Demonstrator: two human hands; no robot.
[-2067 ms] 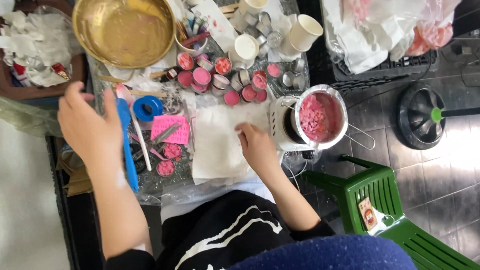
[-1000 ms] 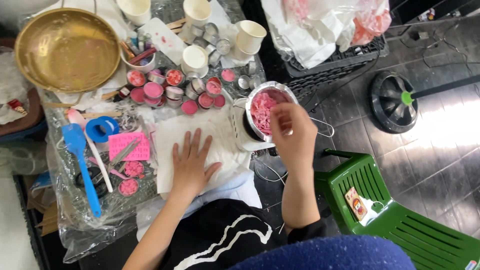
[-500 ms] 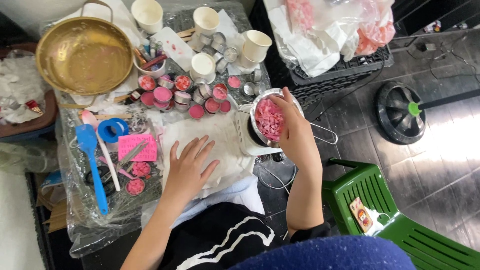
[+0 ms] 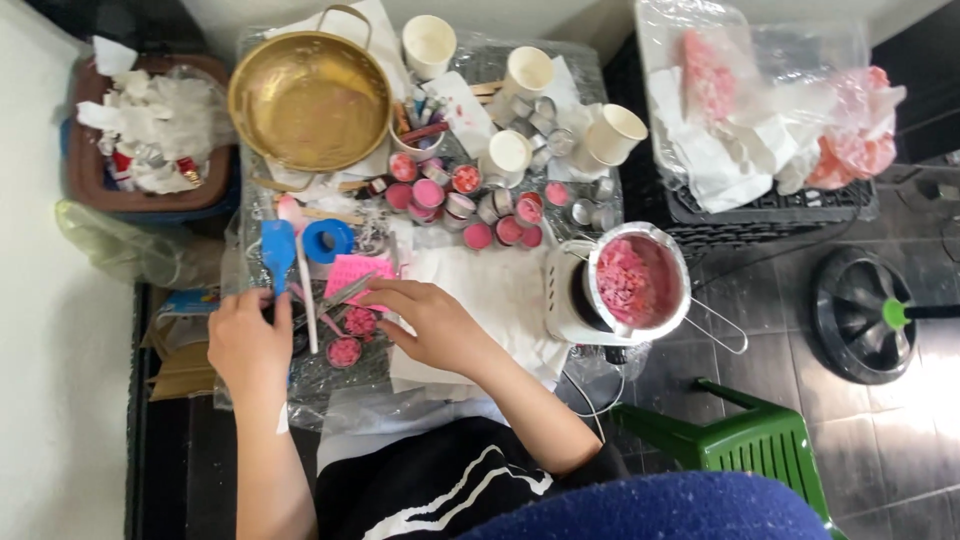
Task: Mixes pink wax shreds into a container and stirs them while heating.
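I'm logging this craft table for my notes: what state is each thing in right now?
Brass bowl: empty, upright.
Metal pot: full of pink pieces.
Paper cups: upright, open.
Small tins: filled pink.
Blue spatula: lying flat.
Left hand: resting on table.
Right hand: fingers on pink paper.

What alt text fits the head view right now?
Seen from above, the left hand rests by a blue spatula, and the right hand reaches toward pink flower-shaped pieces beside a pink paper on a cluttered table.
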